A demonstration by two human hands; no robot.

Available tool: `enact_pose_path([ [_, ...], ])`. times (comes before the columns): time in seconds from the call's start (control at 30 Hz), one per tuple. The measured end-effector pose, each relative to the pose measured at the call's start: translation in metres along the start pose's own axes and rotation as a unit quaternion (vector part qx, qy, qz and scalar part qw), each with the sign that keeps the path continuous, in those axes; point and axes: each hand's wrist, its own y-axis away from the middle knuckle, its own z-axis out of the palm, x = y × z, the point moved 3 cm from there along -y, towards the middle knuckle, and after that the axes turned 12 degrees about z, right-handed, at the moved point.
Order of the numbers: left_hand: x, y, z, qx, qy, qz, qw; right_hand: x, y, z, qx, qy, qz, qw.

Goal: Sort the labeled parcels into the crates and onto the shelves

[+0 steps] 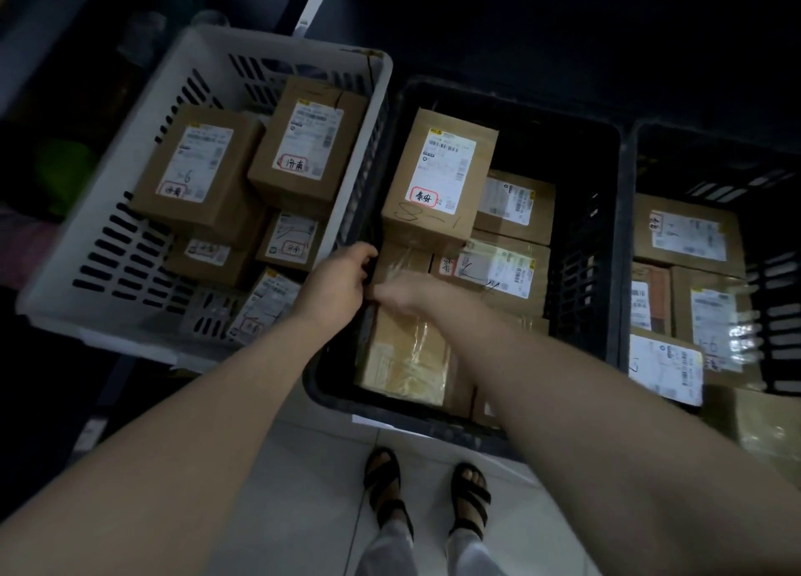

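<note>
I see left forearm (195, 423) and right forearm (585, 402) bare, black strappy open-toe sandals (473, 495) on both feet, pale grey-white trousers (385, 549) above them.

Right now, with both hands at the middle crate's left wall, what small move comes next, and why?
Probably grip the taped parcel and lift it straight up: the left hand and the blurred right hand meet at its far edge, and a tall parcel stands close behind.
</note>
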Motion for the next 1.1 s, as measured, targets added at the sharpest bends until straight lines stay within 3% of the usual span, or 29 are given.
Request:
enact_pose_path([
  [0.07, 0.002, 0.005, 0.002, -0.001, -0.014, 0.019, 1.0, 0.016, 0.024, -0.018, -0.136, -0.038, -0.035, 0.989],
  [0.13, 0.007, 0.011, 0.003, -0.02, -0.013, 0.034, 0.999, 0.036, 0.041, -0.035, -0.179, -0.082, -0.039, 0.98],
  [0.23, 0.012, 0.013, 0.008, -0.115, -0.129, 0.082, 0.981, 0.047, 0.037, -0.033, -0.092, -0.057, -0.054, 0.993],
  [0.33, 0.008, 0.016, 0.014, -0.223, -0.314, 0.136, 0.913, 0.031, 0.033, -0.015, -0.001, 0.034, -0.053, 0.998],
  [0.43, 0.0, 0.02, 0.015, -0.25, -0.428, 0.137, 0.857, 0.025, 0.015, -0.001, 0.091, 0.1, -0.031, 0.99],
  [0.5, 0.001, 0.021, 0.021, -0.267, -0.483, 0.138, 0.823, 0.029, 0.004, 0.006, 0.105, 0.1, -0.019, 0.989],
  [0.67, 0.012, -0.006, 0.034, -0.326, -0.506, 0.167, 0.781, 0.051, -0.017, 0.008, -0.009, 0.027, -0.07, 0.997],
  [0.87, 0.006, -0.023, 0.059, -0.392, -0.478, 0.144, 0.773, 0.058, -0.032, 0.016, 0.099, 0.223, -0.025, 0.969],
  [1.0, 0.005, -0.038, 0.065, -0.429, -0.358, 0.056, 0.828, 0.06, -0.039, 0.007, 0.09, 0.226, -0.035, 0.969],
  [1.03, 0.003, -0.042, 0.066, -0.445, -0.351, 0.017, 0.824, 0.059, -0.041, 0.005, 0.087, 0.234, -0.037, 0.968],
  [1.07, 0.001, -0.048, 0.07, -0.458, -0.372, 0.056, 0.805, 0.06, -0.044, 0.006, 0.087, 0.239, -0.037, 0.966],
  [1.1, -0.001, -0.047, 0.072, -0.486, -0.415, 0.096, 0.763, 0.06, -0.046, 0.007, 0.093, 0.24, -0.037, 0.966],
])
